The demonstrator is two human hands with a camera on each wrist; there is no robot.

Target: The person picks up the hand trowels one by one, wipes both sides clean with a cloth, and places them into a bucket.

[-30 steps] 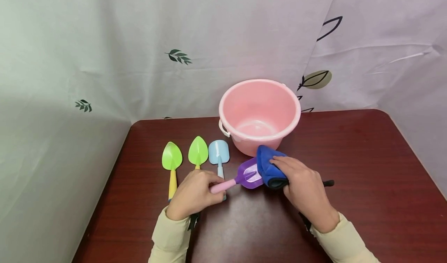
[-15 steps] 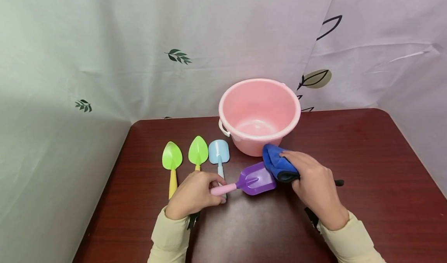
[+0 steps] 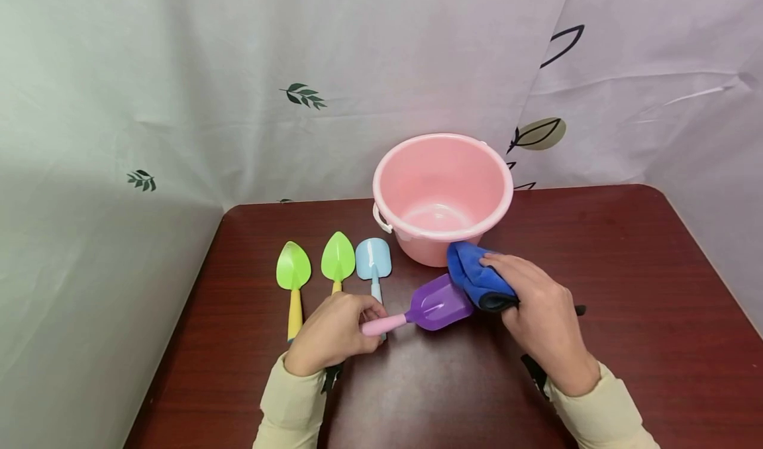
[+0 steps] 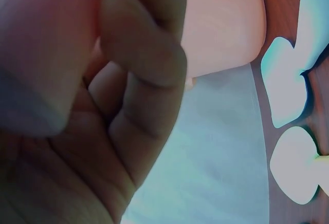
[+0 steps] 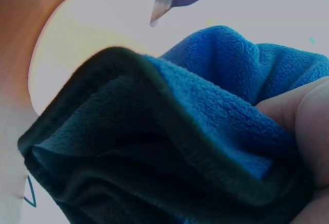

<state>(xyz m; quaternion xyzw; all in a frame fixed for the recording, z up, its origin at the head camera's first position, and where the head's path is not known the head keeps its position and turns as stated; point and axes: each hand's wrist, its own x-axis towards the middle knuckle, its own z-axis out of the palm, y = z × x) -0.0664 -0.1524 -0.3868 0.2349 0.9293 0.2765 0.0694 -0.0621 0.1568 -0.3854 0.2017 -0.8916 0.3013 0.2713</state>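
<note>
A purple scoop [image 3: 440,303] with a pink handle [image 3: 384,324] is held by the left hand [image 3: 334,333], whose fingers curl round the handle's end. In the left wrist view the handle [image 4: 46,44] shows large and blurred inside the curled fingers [image 4: 149,80]. The right hand [image 3: 547,316] grips a folded blue cloth [image 3: 477,278] at the far right edge of the purple blade. Dark trim borders the cloth [image 5: 205,95] in the right wrist view, with fingertips [image 5: 303,111] pinching it at the right.
A pink bucket [image 3: 438,247] with a white handle stands behind the scoop. Left of it lie a light blue shovel [image 3: 373,260] and two green trowels [image 3: 338,258] [image 3: 293,267] with yellow handles, on the dark red table [image 3: 626,270]. Patterned fabric hangs behind.
The right hand and cloth have moved right, from over the purple blade to its outer edge, uncovering most of it. The blade has shifted slightly right; the left hand still holds the handle.
</note>
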